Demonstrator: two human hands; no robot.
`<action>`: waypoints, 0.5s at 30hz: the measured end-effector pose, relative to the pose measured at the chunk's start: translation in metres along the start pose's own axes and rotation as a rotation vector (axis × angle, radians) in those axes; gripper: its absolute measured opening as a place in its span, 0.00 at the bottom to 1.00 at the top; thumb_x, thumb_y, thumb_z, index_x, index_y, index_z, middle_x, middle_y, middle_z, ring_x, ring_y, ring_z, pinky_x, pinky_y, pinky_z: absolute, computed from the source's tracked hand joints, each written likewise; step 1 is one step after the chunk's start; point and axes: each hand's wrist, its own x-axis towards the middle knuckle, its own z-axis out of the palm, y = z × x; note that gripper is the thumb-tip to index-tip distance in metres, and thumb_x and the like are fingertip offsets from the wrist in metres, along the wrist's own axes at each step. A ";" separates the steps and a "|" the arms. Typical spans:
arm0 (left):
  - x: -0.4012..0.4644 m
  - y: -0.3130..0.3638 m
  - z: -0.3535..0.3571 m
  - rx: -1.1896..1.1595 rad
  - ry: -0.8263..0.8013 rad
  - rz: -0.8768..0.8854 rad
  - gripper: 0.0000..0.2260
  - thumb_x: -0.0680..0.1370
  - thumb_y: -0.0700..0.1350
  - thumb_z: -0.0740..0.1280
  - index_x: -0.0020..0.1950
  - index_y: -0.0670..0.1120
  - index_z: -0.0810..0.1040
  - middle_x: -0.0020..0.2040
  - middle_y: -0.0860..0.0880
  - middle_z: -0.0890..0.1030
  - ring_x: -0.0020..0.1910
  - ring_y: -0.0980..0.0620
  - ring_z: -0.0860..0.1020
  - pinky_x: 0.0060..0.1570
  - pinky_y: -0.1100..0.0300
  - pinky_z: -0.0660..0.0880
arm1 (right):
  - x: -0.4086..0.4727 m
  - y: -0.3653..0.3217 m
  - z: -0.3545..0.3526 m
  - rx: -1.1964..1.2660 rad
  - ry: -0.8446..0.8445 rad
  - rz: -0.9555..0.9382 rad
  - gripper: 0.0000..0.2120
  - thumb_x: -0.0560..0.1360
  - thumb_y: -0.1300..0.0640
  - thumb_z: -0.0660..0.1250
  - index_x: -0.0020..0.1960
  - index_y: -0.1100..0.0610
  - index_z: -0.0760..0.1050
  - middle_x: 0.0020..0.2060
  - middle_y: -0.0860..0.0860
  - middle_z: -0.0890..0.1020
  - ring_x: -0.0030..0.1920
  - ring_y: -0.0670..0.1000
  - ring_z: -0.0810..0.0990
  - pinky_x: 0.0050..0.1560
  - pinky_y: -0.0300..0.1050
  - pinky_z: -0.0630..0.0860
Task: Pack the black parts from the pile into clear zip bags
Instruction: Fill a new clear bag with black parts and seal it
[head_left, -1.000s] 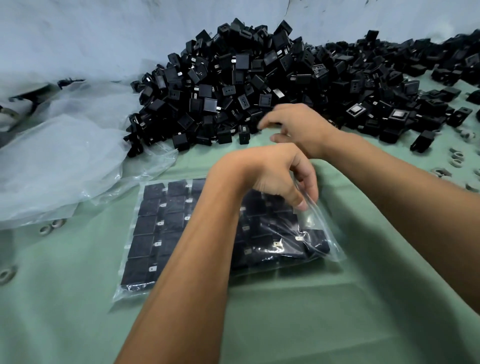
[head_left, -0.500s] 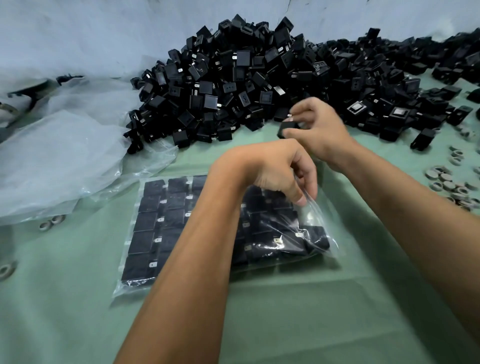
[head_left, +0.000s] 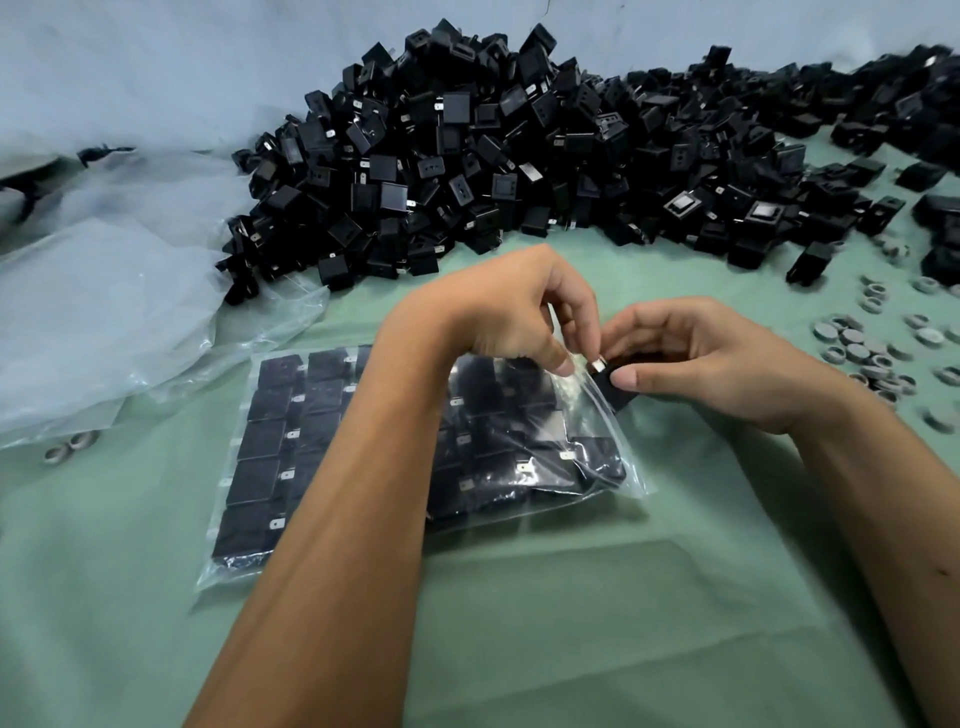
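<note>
One part at the bag's mouth
Left hand (head_left: 511, 312) pinches the zip bag (head_left: 270, 457) edge; right hand (head_left: 706, 364) grips a black part (head_left: 615, 389). No writing legible.

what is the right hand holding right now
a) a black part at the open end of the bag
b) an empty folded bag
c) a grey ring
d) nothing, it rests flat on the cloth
a: the right hand pinches a black part between thumb and fingers at the open end of the clear zip bag, where the left hand pinches the bag's edge.
</note>
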 end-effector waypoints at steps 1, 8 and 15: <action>0.001 0.000 0.001 0.003 0.001 -0.003 0.11 0.70 0.38 0.80 0.42 0.54 0.86 0.40 0.52 0.84 0.33 0.57 0.75 0.40 0.55 0.76 | -0.001 0.000 0.001 0.005 -0.042 -0.002 0.16 0.72 0.64 0.73 0.59 0.64 0.81 0.52 0.61 0.86 0.53 0.53 0.84 0.60 0.45 0.80; 0.000 -0.001 -0.001 -0.004 0.024 0.010 0.09 0.70 0.37 0.80 0.41 0.50 0.85 0.34 0.54 0.83 0.33 0.58 0.78 0.36 0.59 0.76 | 0.003 0.002 0.009 0.004 -0.100 -0.040 0.10 0.73 0.63 0.74 0.54 0.64 0.85 0.49 0.61 0.87 0.49 0.57 0.86 0.57 0.48 0.82; 0.000 0.002 0.000 -0.031 0.042 0.032 0.06 0.71 0.36 0.79 0.44 0.43 0.85 0.40 0.42 0.85 0.36 0.54 0.79 0.41 0.57 0.78 | 0.005 -0.001 0.017 -0.007 -0.076 -0.049 0.12 0.71 0.63 0.76 0.53 0.66 0.85 0.48 0.58 0.88 0.49 0.55 0.87 0.55 0.42 0.82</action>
